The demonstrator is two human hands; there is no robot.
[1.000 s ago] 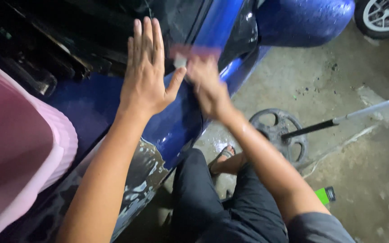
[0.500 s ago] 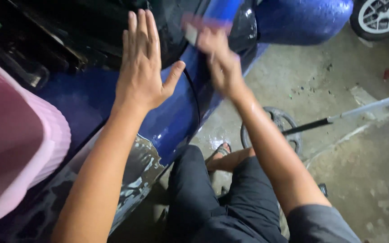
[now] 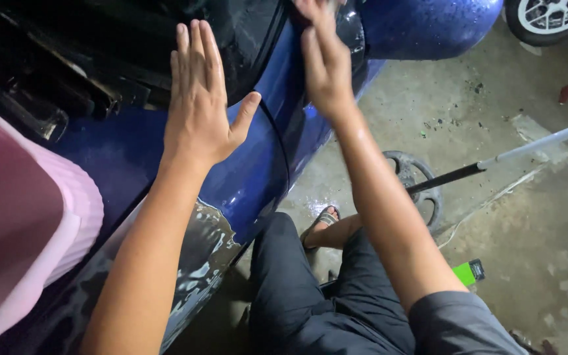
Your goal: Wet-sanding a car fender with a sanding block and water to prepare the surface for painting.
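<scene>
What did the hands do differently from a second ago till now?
The right hand slid up the blue car panel, away from the person, toward the top edge of the view; whether it grips anything cannot be told. The left hand stayed flat and open on the panel. The pink tub and the floor drain cover kept their places.

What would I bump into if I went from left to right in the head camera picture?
Pink tub → left hand flat on the blue car → right hand → round wheel thing on the floor → green box → white pole.
</scene>
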